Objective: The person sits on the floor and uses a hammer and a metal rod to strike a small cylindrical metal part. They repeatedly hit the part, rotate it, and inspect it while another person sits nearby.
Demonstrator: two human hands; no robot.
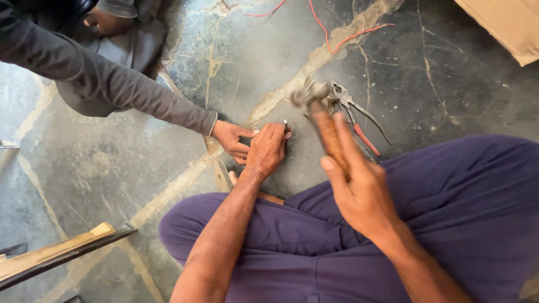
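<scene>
Near the frame's centre, the left hand (pixel 268 148) pinches a small metal piece (pixel 286 125) upright on the stone floor (pixel 112 163), while the right hand (pixel 359 191) grips a blurred hammer (pixel 320 112) above it. Short, square blows seem wise, fingers low; a co-worker's hand (pixel 233 140) touches close by. Pliers (pixel 356 115) lie just right.

Soft, even daylight fills the view, brightest on the pale stone floor (pixel 84 168) toward nine o'clock, with only faint shadows and no glare. The hammer (pixel 314 106) near twelve o'clock and the right hand (pixel 359 191) are smeared by motion blur, while the left hand (pixel 266 148) stays sharp. Edges bow slightly, as from a wide lens.
</scene>
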